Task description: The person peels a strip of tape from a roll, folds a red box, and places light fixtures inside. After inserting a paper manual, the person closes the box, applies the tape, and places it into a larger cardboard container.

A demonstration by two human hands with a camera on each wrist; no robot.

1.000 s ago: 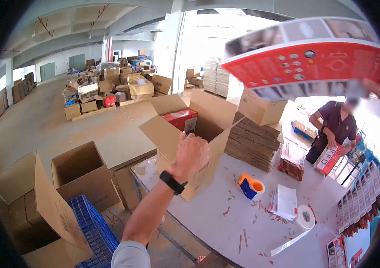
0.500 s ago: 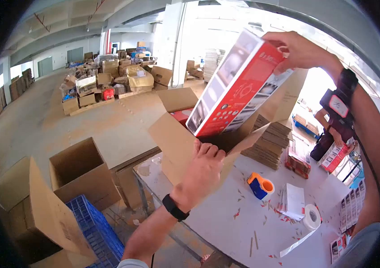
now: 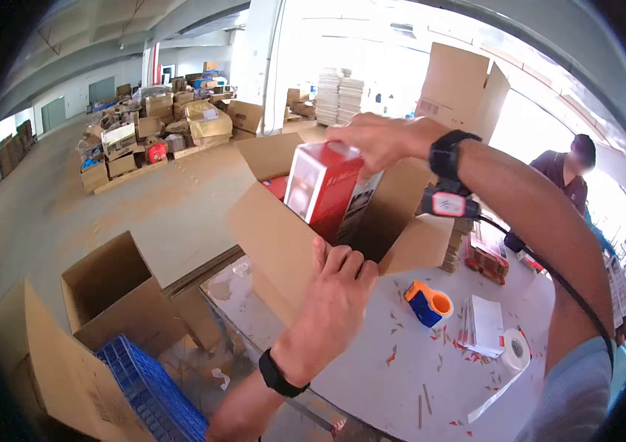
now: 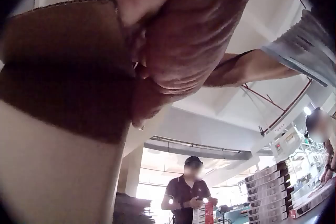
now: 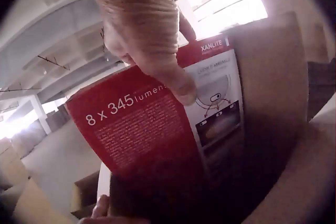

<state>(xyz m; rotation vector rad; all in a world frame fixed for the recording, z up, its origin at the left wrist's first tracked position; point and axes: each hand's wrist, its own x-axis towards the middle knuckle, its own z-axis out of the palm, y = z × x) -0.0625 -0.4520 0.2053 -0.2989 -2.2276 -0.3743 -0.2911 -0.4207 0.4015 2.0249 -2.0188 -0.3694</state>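
Observation:
A red and white lamp box [image 3: 333, 184], marked "8 x 345 lumens" in the right wrist view, stands upright, partly inside an open cardboard carton [image 3: 272, 239]. My right hand [image 3: 390, 140] grips its upper end, the thumb pressed on the printed side [image 5: 215, 95]. Another red box [image 3: 276, 186] shows inside the carton, behind the held one. My left hand [image 3: 331, 309] holds the carton's near edge, fingers curled over it; the left wrist view shows the cardboard [image 4: 63, 71] between thumb and fingers. The held box's lower end is hidden by the carton wall.
On the table are an orange and blue tape dispenser [image 3: 428, 303], white leaflets [image 3: 483, 325], a white roll [image 3: 516, 351] and red boxes [image 3: 487, 258]. An open carton [image 3: 118, 295] and blue crate [image 3: 151, 390] stand at left. A person [image 3: 567, 173] is across the table.
My right hand has brought the lamp box from high on the right, turned it upright and lowered it into the carton. My left hand has stayed at the carton's edge.

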